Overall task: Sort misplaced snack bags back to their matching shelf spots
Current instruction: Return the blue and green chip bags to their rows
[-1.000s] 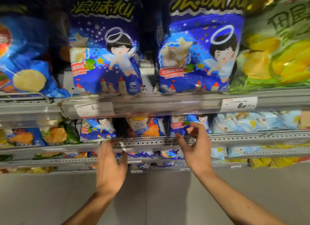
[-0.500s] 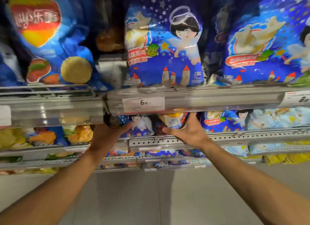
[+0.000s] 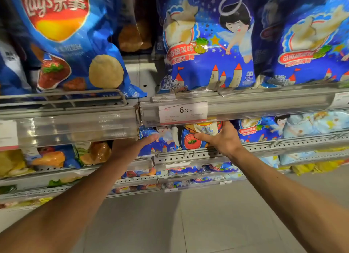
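The upper shelf rail [image 3: 245, 103] hides the top of the tomato-print chip bag [image 3: 194, 139] in the right hand [image 3: 222, 139], so its brand cannot be read. The left hand [image 3: 132, 149] reaches in under the rail; its fingertips are partly covered, perhaps touching the small angel bag [image 3: 162, 143]. The Lay's bag [image 3: 71, 45] is cut off at the top edge. The small print on the price tag [image 3: 182, 112] is blurred.

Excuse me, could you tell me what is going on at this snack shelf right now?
A person is reaching with both hands into the second shelf, just under the 6.00 price tag. The right hand grips a blue bag with a tomato picture, which stands among the angel-print bags. The left hand rests its fingers on the angel-print bag beside it. The tomato bag is not yet out of the shelf.
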Available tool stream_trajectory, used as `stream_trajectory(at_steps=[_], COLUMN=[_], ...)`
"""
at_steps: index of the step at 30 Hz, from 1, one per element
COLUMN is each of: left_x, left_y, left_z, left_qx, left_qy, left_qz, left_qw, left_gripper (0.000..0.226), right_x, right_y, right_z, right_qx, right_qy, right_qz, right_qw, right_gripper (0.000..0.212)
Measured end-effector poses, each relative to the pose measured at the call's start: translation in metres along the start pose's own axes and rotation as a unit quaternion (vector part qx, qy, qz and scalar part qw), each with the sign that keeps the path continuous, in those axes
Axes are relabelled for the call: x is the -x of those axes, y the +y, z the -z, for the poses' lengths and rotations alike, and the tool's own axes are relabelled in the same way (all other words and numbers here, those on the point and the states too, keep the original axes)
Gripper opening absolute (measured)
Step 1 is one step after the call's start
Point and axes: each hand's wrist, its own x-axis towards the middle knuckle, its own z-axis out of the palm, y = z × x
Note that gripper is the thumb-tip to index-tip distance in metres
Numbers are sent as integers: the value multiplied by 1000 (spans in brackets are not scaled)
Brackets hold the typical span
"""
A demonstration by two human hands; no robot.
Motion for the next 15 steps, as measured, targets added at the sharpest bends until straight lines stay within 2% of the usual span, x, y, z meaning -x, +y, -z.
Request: stream_trajectory(at_steps=[3, 5, 7, 9, 11, 12, 15], left_x=[3, 5, 7, 7, 11, 12, 17], left_y=[1, 2, 5, 7, 13, 16, 26], left_z=[0, 0, -1, -3, -7, -9, -25], left_qx=[26, 48, 65, 71, 84, 87, 76], left_qy=[22, 32, 35, 36, 38, 43, 63], left_qz=[-13, -26, -3, 7, -17, -32, -67], left_qw=[999, 998, 997, 997, 996, 995, 993], left_gripper=[61, 58, 61, 64, 69, 75, 90], right_x=[4, 8, 15, 24, 34, 38, 53], right_y=[-12, -17, -20, -18, -15, -14, -4], right_z=[-2, -1, 2, 9, 19, 25, 40], right_qx=[31, 45, 40, 20, -14, -35, -71], right_qy=[44, 67, 73, 85, 91, 87, 62], right_qz=[-14, -21, -9, 4, 16, 25, 43], right_qw=[998, 997, 996, 996, 996, 995, 995], right_gripper=[52, 60, 63, 61, 53, 54, 72])
